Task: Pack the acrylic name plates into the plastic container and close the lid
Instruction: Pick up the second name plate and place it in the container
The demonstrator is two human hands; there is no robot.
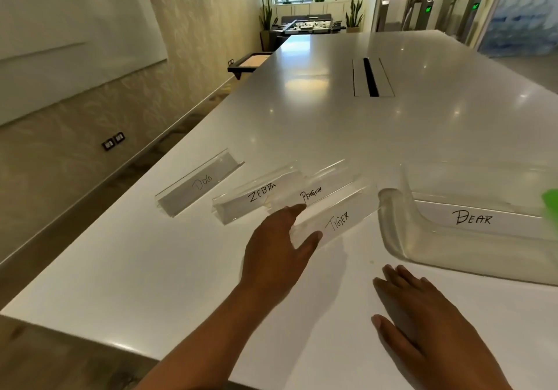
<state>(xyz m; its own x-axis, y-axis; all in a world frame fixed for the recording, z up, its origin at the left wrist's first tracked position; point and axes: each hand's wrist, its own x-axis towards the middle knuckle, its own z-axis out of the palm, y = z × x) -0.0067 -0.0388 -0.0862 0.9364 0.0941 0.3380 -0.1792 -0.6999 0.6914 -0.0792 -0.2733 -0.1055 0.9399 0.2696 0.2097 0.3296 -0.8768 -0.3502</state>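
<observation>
Several clear acrylic name plates lie on the white table: DOG far left, ZEBRA, PENGUIN and TIGER. My left hand grips the near end of the TIGER plate, thumb in front and fingers behind it. A clear plastic container stands open at the right, with a BEAR plate lying inside. My right hand rests flat on the table, fingers spread, just in front of the container. A green piece shows at the right edge; I cannot tell what it is.
A black cable slot sits in the table's middle, farther back. The table's left edge drops to the floor beside a wall. Plants and a foosball table stand at the far end of the room.
</observation>
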